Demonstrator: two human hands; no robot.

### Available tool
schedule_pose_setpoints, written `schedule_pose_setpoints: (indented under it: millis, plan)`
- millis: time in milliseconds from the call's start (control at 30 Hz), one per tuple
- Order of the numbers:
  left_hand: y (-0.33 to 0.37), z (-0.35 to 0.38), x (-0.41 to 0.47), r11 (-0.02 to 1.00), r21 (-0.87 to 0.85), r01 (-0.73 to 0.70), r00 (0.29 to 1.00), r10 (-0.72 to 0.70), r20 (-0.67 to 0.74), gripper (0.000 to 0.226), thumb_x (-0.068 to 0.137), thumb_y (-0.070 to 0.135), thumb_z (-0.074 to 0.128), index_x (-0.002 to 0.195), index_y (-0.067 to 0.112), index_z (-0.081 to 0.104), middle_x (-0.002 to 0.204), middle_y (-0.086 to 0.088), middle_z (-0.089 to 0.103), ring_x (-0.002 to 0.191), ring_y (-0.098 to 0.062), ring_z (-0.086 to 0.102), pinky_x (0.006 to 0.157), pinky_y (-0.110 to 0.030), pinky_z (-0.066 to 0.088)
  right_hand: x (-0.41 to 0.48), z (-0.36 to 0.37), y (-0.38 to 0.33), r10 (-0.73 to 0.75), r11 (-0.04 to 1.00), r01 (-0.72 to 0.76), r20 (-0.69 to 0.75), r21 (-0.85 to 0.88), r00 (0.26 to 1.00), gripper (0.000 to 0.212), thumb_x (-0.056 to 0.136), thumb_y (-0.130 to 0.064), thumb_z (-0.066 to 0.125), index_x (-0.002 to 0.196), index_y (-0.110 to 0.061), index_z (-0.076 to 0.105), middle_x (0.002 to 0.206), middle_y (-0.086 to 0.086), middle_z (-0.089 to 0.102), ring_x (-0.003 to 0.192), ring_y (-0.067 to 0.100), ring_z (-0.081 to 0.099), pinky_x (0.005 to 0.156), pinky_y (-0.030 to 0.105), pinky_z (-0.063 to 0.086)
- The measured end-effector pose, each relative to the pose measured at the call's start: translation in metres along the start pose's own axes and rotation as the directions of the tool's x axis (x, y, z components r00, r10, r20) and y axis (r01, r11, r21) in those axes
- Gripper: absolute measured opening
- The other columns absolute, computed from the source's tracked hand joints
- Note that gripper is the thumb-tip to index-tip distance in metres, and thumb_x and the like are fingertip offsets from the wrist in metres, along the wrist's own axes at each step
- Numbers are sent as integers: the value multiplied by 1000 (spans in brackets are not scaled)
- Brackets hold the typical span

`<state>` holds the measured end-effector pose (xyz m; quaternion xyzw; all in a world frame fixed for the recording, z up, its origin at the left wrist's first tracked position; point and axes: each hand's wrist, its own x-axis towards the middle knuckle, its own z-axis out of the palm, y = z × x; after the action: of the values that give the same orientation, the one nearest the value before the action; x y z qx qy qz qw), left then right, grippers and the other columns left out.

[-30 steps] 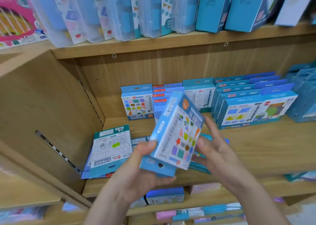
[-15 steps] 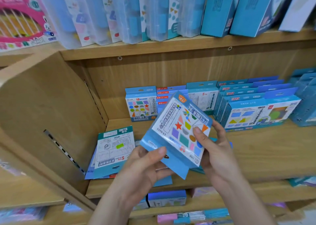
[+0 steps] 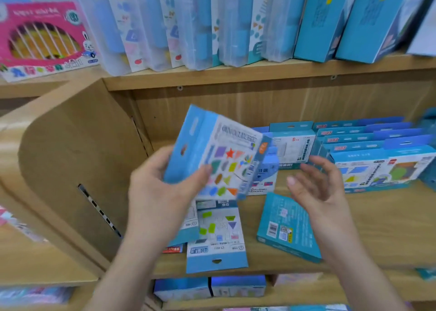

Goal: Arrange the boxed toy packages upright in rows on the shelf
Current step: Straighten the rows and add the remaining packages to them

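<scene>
**Right hand lets go, box swings up in the left**

The right hand [image 3: 316,190] is coming off the shape-puzzle box [image 3: 219,159] that both hands were turning half a second ago. It is hanging released now, fingers spread and holding nothing, just above the teal box [image 3: 286,228]. The left hand [image 3: 158,192] is gripping the shape-puzzle box alone, thumb across its printed face, and is carrying it higher, in the air in front of the shelf [image 3: 377,228].

Progress looks partway. At the back, the rows of blue boxes [image 3: 377,159] are standing upright. At the front, the teal box is lying face down and the face-up box [image 3: 217,240] is lying flat, with more boxes partly hidden beneath it. All of these are waiting to be stood up, along with the one in hand.

That box is showing its printed face to the camera, hang tab pointing left toward the side panel [image 3: 70,169]. Its long axis is running across the shelf, dipping slightly to the right. By my reckoning it needs about a quarter turn to bring the tab up.
</scene>
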<state>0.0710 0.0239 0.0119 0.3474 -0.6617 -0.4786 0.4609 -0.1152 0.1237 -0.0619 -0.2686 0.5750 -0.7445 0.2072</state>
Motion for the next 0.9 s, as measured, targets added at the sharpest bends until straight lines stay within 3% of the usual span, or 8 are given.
schedule_pose_setpoints:
  millis: [100,200,267,433,533,633,767,900]
  plan:
    - [18,-17,41,941,287,-178,984,171,47,29,71,22,81,95,30,68,86,13,72,79,-8,69,67,-28,55,23,4,-13,-125,960,151,122,-238,985,49,81,-16,71,114,-43,46,125,-17,52,120,0,50,81,13,47]
    - [13,-18,84,777,584,-235,972,186,143,40,69,23,83,106,30,68,96,13,69,88,-6,62,77,-23,48,50,9,-13,-127,824,246,258,-510,958,43,85,-22,68,120,-40,50,120,-29,51,119,2,51,98,29,44]
    - [-2,-14,106,689,691,-217,975,115,191,43,69,22,83,110,26,68,99,7,68,93,-12,61,84,-29,49,64,15,-7,-100,735,287,321,-614,942,37,88,-26,64,122,-35,53,122,-22,54,119,8,52,102,36,42]
    - [-40,-5,134,613,760,-215,964,7,267,38,75,17,78,110,24,67,99,4,67,90,-11,59,75,-29,51,87,25,12,-101,487,442,455,-753,885,50,89,-23,61,136,-22,46,140,-1,47,130,20,39,105,27,27]
    - [-52,0,146,641,743,-193,954,-53,294,34,77,15,76,108,22,66,96,6,65,88,-11,60,68,-26,50,94,24,22,-25,378,454,481,-807,876,59,90,-26,59,144,-24,35,150,2,34,140,22,23,113,40,26]
    - [-65,8,158,654,729,-202,942,-73,326,33,77,14,76,107,21,64,100,3,64,91,-12,61,72,-29,53,98,24,28,40,300,450,483,-841,875,62,91,-29,57,146,-28,30,154,1,26,143,21,15,113,46,28]
    - [-91,23,165,633,755,-169,967,-40,250,47,75,15,78,118,20,60,107,-1,44,96,-14,48,83,-23,39,102,22,31,5,337,462,492,-820,871,63,89,-23,59,146,-27,30,153,2,27,141,23,20,115,37,24]
    - [-114,32,157,752,657,-51,996,-13,93,64,71,11,81,126,19,50,121,-6,39,111,-17,45,90,-19,34,102,17,32,-39,496,371,407,-785,913,68,87,-17,63,145,-27,30,146,4,30,131,24,38,107,35,35]
